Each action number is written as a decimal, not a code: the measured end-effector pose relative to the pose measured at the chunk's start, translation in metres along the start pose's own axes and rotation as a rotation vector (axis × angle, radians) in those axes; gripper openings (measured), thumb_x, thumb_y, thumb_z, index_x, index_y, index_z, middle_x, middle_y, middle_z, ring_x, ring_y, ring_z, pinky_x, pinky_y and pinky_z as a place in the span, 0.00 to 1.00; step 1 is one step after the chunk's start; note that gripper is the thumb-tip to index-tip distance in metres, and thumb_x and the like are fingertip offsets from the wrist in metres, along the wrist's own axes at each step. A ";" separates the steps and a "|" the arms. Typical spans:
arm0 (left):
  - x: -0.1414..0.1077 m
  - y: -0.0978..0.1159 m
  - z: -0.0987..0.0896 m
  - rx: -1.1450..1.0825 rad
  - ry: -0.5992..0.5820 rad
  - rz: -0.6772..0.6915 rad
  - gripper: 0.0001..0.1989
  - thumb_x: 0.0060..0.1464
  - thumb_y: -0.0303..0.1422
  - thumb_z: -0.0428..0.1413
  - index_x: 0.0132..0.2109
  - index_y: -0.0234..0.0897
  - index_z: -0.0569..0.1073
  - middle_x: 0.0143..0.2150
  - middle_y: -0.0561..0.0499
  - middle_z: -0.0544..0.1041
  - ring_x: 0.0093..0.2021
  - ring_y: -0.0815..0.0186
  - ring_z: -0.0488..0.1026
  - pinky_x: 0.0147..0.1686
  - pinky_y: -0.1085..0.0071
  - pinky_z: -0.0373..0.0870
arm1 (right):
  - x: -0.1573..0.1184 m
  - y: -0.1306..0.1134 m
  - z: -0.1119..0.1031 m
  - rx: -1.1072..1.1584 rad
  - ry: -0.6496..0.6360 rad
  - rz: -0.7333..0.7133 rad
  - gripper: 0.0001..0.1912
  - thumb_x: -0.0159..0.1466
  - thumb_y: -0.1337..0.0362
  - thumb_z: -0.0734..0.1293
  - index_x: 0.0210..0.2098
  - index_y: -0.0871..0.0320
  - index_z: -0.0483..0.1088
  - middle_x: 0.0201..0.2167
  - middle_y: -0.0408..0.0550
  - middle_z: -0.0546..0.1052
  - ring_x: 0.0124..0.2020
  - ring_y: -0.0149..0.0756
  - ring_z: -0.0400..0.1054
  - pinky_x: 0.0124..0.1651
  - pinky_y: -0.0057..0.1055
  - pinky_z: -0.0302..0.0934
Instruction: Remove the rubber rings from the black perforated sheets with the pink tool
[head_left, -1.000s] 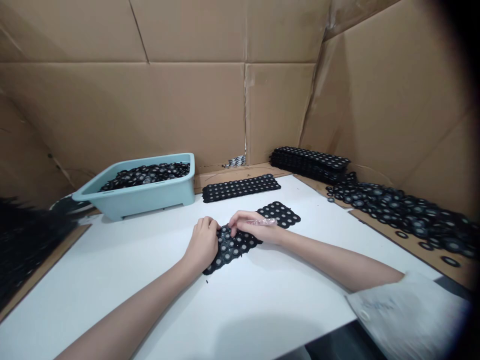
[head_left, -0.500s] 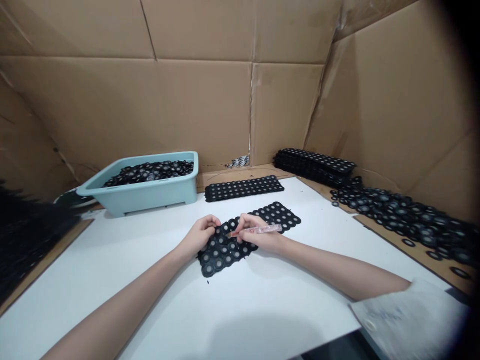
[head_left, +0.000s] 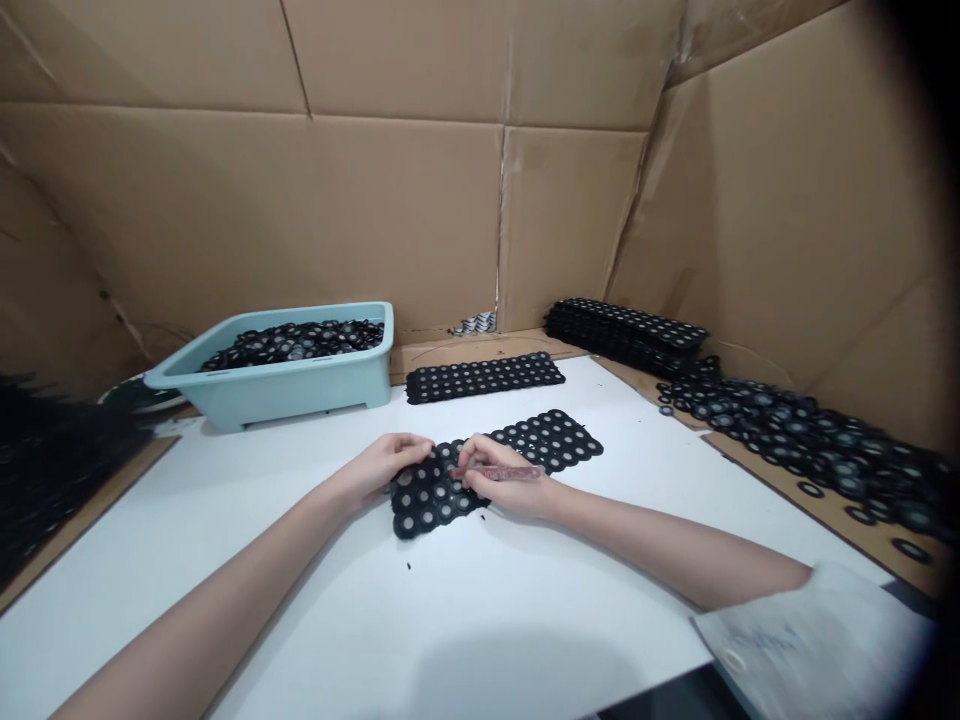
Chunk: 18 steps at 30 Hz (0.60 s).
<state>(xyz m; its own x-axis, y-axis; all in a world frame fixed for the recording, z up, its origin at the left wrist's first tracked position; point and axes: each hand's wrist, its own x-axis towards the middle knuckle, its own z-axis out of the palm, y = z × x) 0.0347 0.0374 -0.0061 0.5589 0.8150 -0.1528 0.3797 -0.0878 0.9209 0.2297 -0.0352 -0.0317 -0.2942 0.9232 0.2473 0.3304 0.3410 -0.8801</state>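
Observation:
A black sheet of joined rings with pale centres [head_left: 555, 440] lies slantwise on the white table [head_left: 315, 610]. My left hand [head_left: 386, 465] pinches the sheet's upper left edge between thumb and fingers. Closed round a slim reddish, see-through pen-like tool [head_left: 506, 472], my right hand [head_left: 502, 480] rests over the middle of the sheet. The tool's tip points left at the rings, close to my left fingertips. What exactly the tip touches is too small to tell.
A second black sheet [head_left: 486, 378] lies behind. Back left stands a light blue basin [head_left: 300, 388] of black rings. A stack of sheets [head_left: 626, 330] is at the back right, beside a long heap of loose rings [head_left: 802, 430]. Dark material [head_left: 52, 470] fills the left edge.
My left hand has moved slightly left, and my right hand with the tool has shifted a little left and down. The near left end of the sheet has shifted slightly left and up.

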 end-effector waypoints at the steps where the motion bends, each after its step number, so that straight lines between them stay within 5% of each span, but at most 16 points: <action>1: -0.001 0.001 -0.001 0.040 -0.019 -0.014 0.18 0.42 0.42 0.56 0.37 0.31 0.72 0.30 0.49 0.73 0.27 0.67 0.66 0.25 0.74 0.56 | -0.001 -0.001 0.001 -0.027 -0.004 -0.011 0.05 0.57 0.69 0.58 0.34 0.55 0.60 0.28 0.40 0.67 0.27 0.28 0.59 0.29 0.24 0.52; 8: -0.006 0.006 0.007 0.285 0.073 -0.047 0.10 0.36 0.36 0.57 0.21 0.34 0.66 0.17 0.57 0.65 0.22 0.69 0.61 0.24 0.73 0.53 | -0.005 -0.008 0.005 -0.113 -0.016 -0.023 0.07 0.57 0.72 0.56 0.34 0.55 0.59 0.28 0.40 0.65 0.28 0.28 0.58 0.29 0.24 0.50; 18: -0.021 0.002 0.041 0.530 0.476 -0.053 0.04 0.44 0.32 0.52 0.26 0.36 0.67 0.29 0.47 0.72 0.32 0.61 0.68 0.29 0.70 0.57 | -0.003 -0.011 0.021 -0.087 0.013 0.009 0.03 0.60 0.68 0.54 0.30 0.54 0.56 0.23 0.39 0.60 0.24 0.30 0.54 0.27 0.26 0.48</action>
<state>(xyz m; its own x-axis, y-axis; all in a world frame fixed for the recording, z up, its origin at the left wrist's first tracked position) 0.0540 -0.0027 -0.0152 0.1935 0.9768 0.0923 0.7722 -0.2096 0.5998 0.2076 -0.0457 -0.0313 -0.2792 0.9284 0.2451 0.4102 0.3461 -0.8438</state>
